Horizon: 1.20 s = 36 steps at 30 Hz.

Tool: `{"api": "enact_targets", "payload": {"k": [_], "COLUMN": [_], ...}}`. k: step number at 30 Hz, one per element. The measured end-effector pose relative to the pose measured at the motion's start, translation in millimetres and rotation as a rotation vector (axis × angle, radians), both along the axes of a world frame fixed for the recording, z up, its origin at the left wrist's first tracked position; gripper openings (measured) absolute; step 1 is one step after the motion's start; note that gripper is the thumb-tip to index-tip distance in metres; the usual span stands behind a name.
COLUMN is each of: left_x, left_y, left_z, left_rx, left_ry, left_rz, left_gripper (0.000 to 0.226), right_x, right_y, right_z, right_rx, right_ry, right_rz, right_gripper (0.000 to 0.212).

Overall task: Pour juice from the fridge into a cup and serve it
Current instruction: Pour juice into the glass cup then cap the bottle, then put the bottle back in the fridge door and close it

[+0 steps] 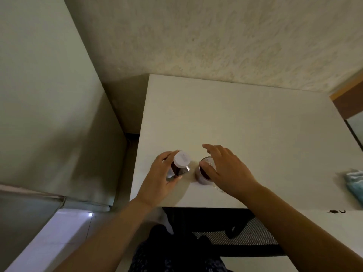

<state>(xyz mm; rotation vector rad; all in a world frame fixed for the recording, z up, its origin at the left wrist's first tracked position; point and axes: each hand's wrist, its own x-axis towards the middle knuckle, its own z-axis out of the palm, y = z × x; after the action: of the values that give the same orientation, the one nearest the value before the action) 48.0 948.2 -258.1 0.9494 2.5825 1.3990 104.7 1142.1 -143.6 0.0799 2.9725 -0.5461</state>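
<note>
Gripping the white-capped juice bottle (179, 164) with curled fingers, the left hand (159, 179) sits beside the right hand (227, 169), spread loosely over the filled glass cup (200, 174).

Dim warm indoor light, soft shadows, wide-angle edge distortion, slight blur

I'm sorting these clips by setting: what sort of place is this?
Likely a room in a home: a white table against a textured wall, a mesh chair drawn up to it, and a capped juice bottle beside a glass of dark drink.
</note>
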Motion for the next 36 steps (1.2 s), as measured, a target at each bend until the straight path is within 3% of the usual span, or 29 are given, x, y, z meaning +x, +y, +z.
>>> {"api": "enact_targets", "payload": {"k": [11, 18, 26, 30, 36], "left_x": [77.8, 231.8, 428.6, 512.4, 616.9], "left_y": [-112.3, -164.9, -220.4, -258.7, -333.1], "left_z": [91.9, 141.9, 144.2, 142.2, 147.7], "left_rx": [-0.216, -0.283, -0.372, -0.390, -0.419], "left_ry": [0.208, 0.230, 0.199, 0.144, 0.101], "left_rz": [0.559, 1.016, 1.501, 1.714, 1.834], "left_gripper": [0.080, 0.078, 0.080, 0.080, 0.077], "right_x": [7.6, 53.4, 166.4, 230.6, 316.2], "right_y": [-60.7, -144.9, -279.1, -347.9, -454.6], "right_z": [40.3, 62.2, 68.1, 71.9, 70.2], "right_rx": [-0.101, -0.227, -0.241, -0.277, -0.299], "right_ry": [0.118, 0.146, 0.127, 0.093, 0.127], "right_rz": [0.407, 0.861, 1.386, 1.526, 1.641], "right_gripper": [0.048, 0.044, 0.036, 0.034, 0.036]}}
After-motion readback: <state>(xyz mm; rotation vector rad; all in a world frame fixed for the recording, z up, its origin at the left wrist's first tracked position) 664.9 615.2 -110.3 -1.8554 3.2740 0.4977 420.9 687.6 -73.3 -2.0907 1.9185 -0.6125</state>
